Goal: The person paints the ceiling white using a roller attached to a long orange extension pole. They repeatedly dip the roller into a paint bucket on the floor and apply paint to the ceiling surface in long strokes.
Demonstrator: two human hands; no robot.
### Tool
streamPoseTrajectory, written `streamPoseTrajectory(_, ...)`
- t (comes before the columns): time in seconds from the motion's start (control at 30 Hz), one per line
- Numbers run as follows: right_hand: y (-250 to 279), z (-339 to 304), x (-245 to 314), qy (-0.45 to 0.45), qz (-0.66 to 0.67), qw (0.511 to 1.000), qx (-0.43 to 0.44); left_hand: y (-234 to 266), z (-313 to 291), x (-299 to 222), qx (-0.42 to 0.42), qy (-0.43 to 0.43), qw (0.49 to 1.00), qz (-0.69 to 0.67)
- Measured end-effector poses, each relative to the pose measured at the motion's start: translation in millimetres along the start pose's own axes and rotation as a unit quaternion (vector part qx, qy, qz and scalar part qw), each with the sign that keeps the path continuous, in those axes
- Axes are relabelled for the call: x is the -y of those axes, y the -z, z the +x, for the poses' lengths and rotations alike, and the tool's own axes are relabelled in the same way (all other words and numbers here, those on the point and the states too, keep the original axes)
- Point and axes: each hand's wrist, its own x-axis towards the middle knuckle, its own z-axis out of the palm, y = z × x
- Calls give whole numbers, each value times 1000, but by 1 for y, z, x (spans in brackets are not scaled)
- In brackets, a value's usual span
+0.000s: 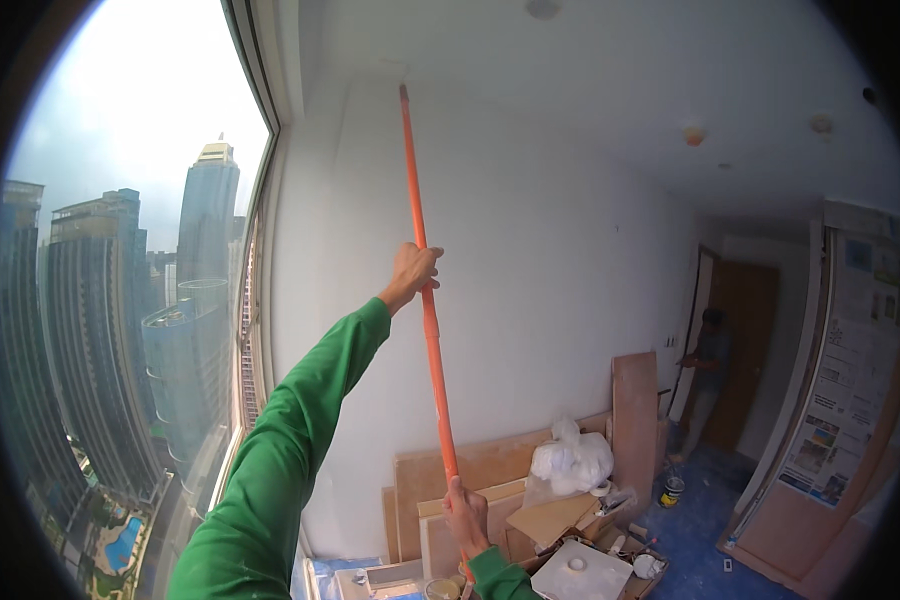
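A long orange extension pole [434, 350] stands tilted in front of me, its top end up against the ceiling near the corner with the white wall [510, 220]. Whatever is fixed at that end is too pale and small to make out. With my arm stretched out, my left hand [414, 272] wraps round the pole's upper half. Lower down, close to the bottom of the picture, my right hand [467, 512] grips the same pole. Both arms wear green sleeves.
On my left is a large window [255, 330] over tall buildings. Boards [450, 462], a white plastic bag [573, 458] and cluttered supplies lie along the wall's foot. A paint can [672, 491] sits on blue floor covering [700, 520]. Another person [708, 365] stands by the doorway at the right.
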Motion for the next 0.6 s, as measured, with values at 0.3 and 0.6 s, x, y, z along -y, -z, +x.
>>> streamPoseTrajectory(0.3, 44, -75, -12, 30, -30, 999, -7, -20, -99, -26, 31, -47, 998, 27)
streamPoseTrajectory(0.6, 89, -145, -45, 62, -36, 997, -30, -43, -190, -58, 49, -92, 994, 45)
